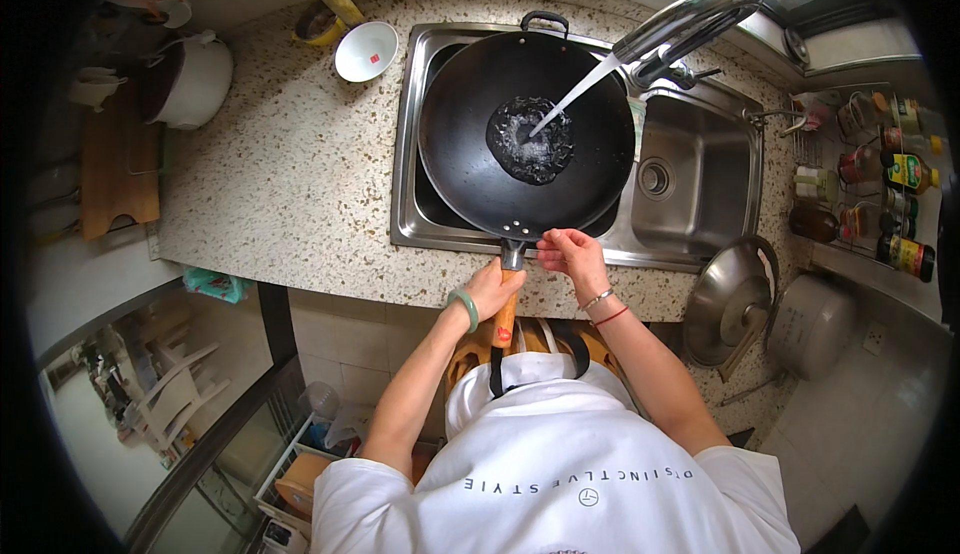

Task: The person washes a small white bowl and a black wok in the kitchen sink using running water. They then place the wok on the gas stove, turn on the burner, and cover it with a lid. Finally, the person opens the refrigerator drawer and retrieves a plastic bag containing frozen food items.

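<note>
- Close before us, our left hand wraps the wooden handle.
- Just beyond, our right hand curls beside the wok; whether it pinches anything, we cannot tell.
- Over the left sink basin, the wok catches water from the faucet.

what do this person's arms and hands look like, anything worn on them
Both hands are bare. The left hand has a smooth, pale green bangle at its wrist; the right hand has a silver-coloured metal bracelet and a thin red cord. White short sleeves leave the forearms uncovered.
</note>
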Demonstrator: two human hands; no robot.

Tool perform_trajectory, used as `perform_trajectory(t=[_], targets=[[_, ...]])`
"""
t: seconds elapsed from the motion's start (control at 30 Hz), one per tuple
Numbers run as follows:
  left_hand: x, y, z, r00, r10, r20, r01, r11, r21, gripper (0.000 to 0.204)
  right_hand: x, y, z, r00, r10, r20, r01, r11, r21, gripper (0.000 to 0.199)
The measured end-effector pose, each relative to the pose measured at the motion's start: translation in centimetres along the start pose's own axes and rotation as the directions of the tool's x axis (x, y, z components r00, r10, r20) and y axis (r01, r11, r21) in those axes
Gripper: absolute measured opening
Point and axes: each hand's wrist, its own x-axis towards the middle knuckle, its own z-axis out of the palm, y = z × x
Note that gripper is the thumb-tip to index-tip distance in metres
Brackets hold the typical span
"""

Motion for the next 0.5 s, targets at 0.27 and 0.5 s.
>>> perform_trajectory(t=[0.27,0.5], targets=[[-0.7,3.9,-2.0,0.99,-0.108,-0.091,0.133,0.932,0.337,0.05,0.8,-2.3,0.0,0.992,-0.103,0.073,0.079,0.957,0.277,0.031],[1.9,5.6,-4.2,0.977,-0.005,-0.213,-0.124,0.799,-0.589,0.042,1.5,-3.9,-0.7,0.989,-0.104,0.11,0.059,0.933,0.355,0.04]])
